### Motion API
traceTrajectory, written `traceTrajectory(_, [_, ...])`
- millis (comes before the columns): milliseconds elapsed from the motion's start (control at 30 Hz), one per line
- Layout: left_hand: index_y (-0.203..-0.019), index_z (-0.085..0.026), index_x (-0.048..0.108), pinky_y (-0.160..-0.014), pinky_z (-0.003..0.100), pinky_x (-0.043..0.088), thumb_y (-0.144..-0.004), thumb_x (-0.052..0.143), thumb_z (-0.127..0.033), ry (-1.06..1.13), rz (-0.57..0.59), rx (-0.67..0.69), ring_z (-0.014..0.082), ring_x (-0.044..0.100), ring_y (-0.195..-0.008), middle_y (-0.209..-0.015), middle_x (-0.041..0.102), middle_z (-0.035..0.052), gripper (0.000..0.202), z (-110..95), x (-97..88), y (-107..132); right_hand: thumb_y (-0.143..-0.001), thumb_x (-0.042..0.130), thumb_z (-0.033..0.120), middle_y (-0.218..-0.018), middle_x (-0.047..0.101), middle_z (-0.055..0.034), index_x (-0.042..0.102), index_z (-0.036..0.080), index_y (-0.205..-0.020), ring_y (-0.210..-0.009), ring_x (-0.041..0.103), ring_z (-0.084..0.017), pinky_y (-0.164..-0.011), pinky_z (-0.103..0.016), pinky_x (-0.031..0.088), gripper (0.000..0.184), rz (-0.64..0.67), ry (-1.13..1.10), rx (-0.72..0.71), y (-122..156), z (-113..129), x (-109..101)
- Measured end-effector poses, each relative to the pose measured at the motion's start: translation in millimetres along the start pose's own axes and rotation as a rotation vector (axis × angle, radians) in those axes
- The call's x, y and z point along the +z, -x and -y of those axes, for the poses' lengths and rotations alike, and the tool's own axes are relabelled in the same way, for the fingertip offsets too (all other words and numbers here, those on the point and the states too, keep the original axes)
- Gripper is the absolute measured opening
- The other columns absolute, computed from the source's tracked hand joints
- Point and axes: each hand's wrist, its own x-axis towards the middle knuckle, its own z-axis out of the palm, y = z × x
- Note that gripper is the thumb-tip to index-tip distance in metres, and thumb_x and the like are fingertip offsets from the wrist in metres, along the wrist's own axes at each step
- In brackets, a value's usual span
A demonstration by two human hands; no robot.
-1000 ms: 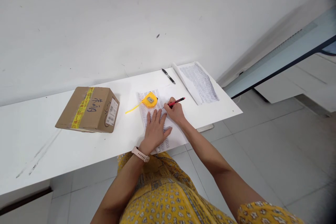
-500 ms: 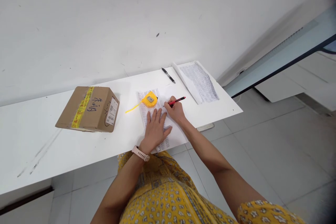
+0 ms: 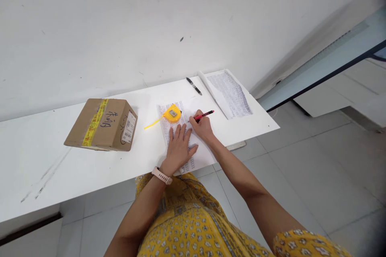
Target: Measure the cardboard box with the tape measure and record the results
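Note:
Under my hands lies a sheet of paper [image 3: 203, 154] covered in part with columns of writing. My left hand [image 3: 178, 147] rests flat on it, fingers spread, with a pale pink band on the wrist. A red and black pen [image 3: 205, 115] is gripped in my right hand [image 3: 202, 127], its tip down at the paper just beyond my left fingertips. On the sheet's far left part sits a yellow tape measure [image 3: 172, 113], with a short length of its yellow blade drawn out to the left.
A taped cardboard box [image 3: 98, 124] with a label stands left on the white table [image 3: 39, 156]. Toward the back lie a black pen [image 3: 194, 86] and a stack of written sheets [image 3: 230, 94]. A white wall [image 3: 120, 28] runs behind.
Almost nothing differs. The pen in my right hand has shifted very slightly to the right; my left hand stays in place on the paper.

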Motion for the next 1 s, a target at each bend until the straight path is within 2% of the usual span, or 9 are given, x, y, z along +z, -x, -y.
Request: traceTrajectory(1000, [-0.144,-0.013,0.044,-0.12,0.058,0.014,-0.095,0.046,-0.05,-0.002,-0.007,0.002,0.0344,0.025,-0.147,-0.157,0.036,0.0154,0.062,1.0,1.5,0.9,-0.078,0.051,0.028,-0.051,0.038,0.007,0.035,0.025,-0.066,-0.051,0.038,-0.013,-0.053,-0.027,0.029,0.02,-0.014,0.012,0.01,0.9,3.0,-1.6])
